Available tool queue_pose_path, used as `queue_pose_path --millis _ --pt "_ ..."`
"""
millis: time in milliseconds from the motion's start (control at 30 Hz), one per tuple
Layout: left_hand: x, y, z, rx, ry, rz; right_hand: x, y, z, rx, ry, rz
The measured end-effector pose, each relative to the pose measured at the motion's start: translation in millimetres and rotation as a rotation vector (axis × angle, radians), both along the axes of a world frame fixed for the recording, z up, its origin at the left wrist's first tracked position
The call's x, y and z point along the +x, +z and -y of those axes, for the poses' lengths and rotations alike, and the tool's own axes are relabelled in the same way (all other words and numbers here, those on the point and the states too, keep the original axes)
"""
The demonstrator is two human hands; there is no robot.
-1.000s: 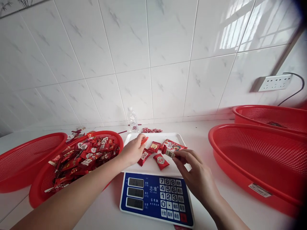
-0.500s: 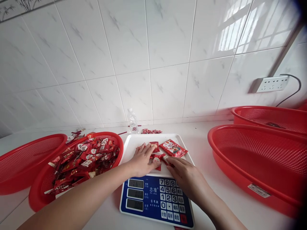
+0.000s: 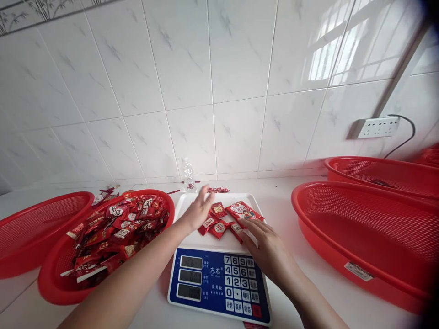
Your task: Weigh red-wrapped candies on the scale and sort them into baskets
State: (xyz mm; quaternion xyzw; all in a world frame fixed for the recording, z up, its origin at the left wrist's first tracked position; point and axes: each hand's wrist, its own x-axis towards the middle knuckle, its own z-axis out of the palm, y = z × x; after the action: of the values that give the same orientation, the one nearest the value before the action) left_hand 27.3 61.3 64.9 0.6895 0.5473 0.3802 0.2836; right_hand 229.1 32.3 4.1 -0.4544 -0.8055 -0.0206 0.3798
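A digital scale with a white tray (image 3: 190,240) and a blue keypad panel (image 3: 215,294) stands in front of me. Several small red snack packets (image 3: 218,228) and a larger red packet (image 3: 244,210) with a cartoon picture lie on the tray. My left hand (image 3: 200,211) is raised over the tray's left side, fingers extended and holding nothing, beside the small packets. My right hand (image 3: 262,237) rests over the tray's right side, fingers stretched out, near the larger packet and the rightmost small packet. Whether its fingertips touch them I cannot tell.
To the left, a red basket (image 3: 51,292) holds a heap of red packets, with another red basket (image 3: 20,246) beside it. Two red baskets (image 3: 318,228) stand on the right. A clear plastic bottle (image 3: 188,176) is behind the scale, and a power strip (image 3: 377,128) is on the wall.
My left hand has lifted off the small packets and moved up and left, uncovering them. My right hand stays nearly in place. The view has shifted slightly.
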Motion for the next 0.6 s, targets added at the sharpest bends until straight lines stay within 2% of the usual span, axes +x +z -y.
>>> queue_pose_path --millis 67,133,200,300,367,433,500,600 --pt "-2.1 7.3 13.5 0.155 0.116 0.158 -3.4 1.3 3.7 0.004 0.018 0.027" --pt "-3.6 2.1 29.9 0.357 0.160 0.243 -6.5 2.5 6.8 0.012 0.029 0.053" --pt "-4.7 -15.0 44.7 0.511 0.132 0.246 -9.2 3.7 8.8 0.011 0.030 0.063" --pt "-6.5 -48.3 58.3 0.624 0.065 0.176 -12.5 5.5 9.3 -0.030 -0.024 0.049" --pt "-8.1 -65.3 62.6 0.707 0.039 0.138 -13.3 6.0 8.6 -0.079 -0.058 0.036" --pt "-9.9 -74.3 66.3 0.806 -0.018 0.086 -12.3 5.9 7.9 -0.127 -0.050 0.019" --pt "-11.8 -77.1 71.0 0.893 -0.096 0.042 -10.0 6.1 8.3 -0.138 -0.030 -0.015" --pt "-13.0 -77.1 79.0 0.899 -0.121 0.087 -8.9 10.2 14.4 -0.071 -0.044 -0.131"
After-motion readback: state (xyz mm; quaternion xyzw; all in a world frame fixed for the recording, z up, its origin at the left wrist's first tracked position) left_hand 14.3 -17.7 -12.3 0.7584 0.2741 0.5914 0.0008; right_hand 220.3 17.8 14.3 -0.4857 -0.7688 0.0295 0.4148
